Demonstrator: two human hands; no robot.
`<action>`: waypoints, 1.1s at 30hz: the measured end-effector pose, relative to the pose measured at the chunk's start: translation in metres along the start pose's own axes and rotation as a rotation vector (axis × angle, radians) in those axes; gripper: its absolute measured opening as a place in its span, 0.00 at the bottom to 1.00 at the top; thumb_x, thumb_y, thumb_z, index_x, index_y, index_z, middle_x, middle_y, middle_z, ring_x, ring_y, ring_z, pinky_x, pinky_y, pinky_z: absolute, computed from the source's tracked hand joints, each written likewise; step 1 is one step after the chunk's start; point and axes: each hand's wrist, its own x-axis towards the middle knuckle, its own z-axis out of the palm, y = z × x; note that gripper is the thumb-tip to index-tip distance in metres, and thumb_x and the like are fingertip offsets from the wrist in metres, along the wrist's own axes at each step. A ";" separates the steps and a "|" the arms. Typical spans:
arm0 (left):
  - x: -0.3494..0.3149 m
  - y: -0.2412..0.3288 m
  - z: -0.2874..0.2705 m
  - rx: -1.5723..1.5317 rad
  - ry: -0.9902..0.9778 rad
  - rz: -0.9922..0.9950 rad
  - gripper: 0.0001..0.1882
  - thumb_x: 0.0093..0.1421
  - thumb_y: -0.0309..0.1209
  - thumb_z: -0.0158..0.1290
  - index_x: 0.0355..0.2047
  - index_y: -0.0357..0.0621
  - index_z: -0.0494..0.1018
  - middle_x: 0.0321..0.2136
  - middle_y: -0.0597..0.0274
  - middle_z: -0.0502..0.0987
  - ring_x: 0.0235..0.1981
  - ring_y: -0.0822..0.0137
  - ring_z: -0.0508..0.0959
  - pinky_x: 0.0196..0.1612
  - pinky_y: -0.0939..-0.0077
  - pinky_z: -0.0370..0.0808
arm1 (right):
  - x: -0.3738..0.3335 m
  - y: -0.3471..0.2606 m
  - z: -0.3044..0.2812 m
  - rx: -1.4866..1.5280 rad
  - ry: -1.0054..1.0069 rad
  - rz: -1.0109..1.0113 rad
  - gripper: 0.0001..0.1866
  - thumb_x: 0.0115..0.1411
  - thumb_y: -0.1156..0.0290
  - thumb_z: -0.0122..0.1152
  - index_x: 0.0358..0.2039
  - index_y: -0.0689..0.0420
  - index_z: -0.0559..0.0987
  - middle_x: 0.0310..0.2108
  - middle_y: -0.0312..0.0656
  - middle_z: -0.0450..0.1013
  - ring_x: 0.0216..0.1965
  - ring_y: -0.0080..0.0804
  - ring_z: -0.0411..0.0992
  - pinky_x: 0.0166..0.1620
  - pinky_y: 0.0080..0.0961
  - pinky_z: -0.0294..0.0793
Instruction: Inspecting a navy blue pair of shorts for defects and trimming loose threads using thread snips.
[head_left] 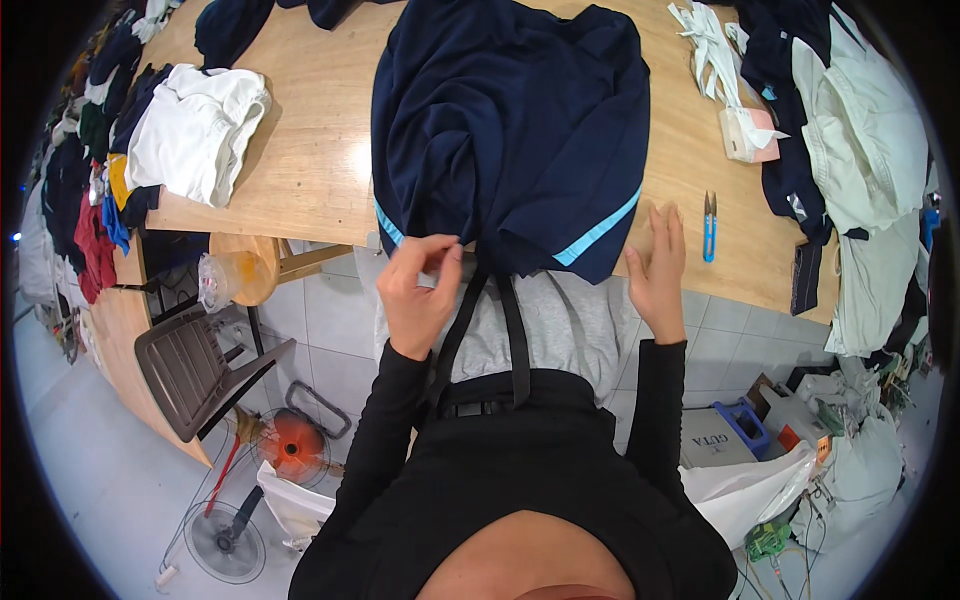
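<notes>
Fabric of a navy garment [530, 110] is spread over the middle of the wooden table [310, 160], its near hem laid just past the near edge, presumably so that it can be reached easily by both hands. Its light-blue bands [600, 228] are turned toward the near side. The two hands are held apart. The near edge of the left part appears to be pinched between thumb and forefinger of the left hand [418, 290], perhaps so that the cloth is steadied there. The right hand [658, 270] is opened beside the near right corner, with nothing gripped; whether the cloth is touched by its thumb cannot be told. Blue snips [710, 230] are laid just to the right, seemingly within ready reach. A white garment [195, 135] is set well apart on the left, and pale clothes [860, 140] are heaped on the right, as if the middle were being left for the navy piece.

By the far right, a pink and white tissue pack [742, 145] is seen, with a white tissue [767, 136] partly drawn out. On the left, a clear plastic container [215, 283] is placed by the stool [262, 270]; its contents cannot be made out. A grey box [712, 437] is stood on the near right, its inside hidden.
</notes>
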 end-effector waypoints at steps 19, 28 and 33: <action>-0.021 -0.004 0.065 0.399 -0.419 0.032 0.18 0.57 0.44 0.72 0.27 0.44 0.78 0.22 0.60 0.81 0.24 0.53 0.84 0.25 0.60 0.76 | -0.004 -0.075 0.005 0.144 0.183 -0.119 0.26 0.61 0.72 0.74 0.60 0.60 0.80 0.60 0.53 0.75 0.62 0.58 0.71 0.66 0.45 0.68; -0.014 -0.004 0.063 0.258 -0.465 0.164 0.12 0.59 0.27 0.69 0.35 0.43 0.75 0.37 0.56 0.83 0.34 0.53 0.84 0.36 0.65 0.79 | 0.005 -0.064 0.020 0.231 0.002 -0.163 0.06 0.64 0.74 0.72 0.39 0.58 0.83 0.39 0.39 0.77 0.40 0.40 0.74 0.43 0.35 0.71; 0.005 -0.016 0.048 -0.402 -0.166 -0.249 0.10 0.65 0.17 0.61 0.41 0.39 0.71 0.39 0.56 0.82 0.39 0.69 0.83 0.45 0.76 0.77 | 0.020 -0.048 -0.016 1.661 -0.026 0.641 0.07 0.78 0.73 0.58 0.53 0.58 0.78 0.47 0.40 0.81 0.46 0.28 0.81 0.50 0.30 0.82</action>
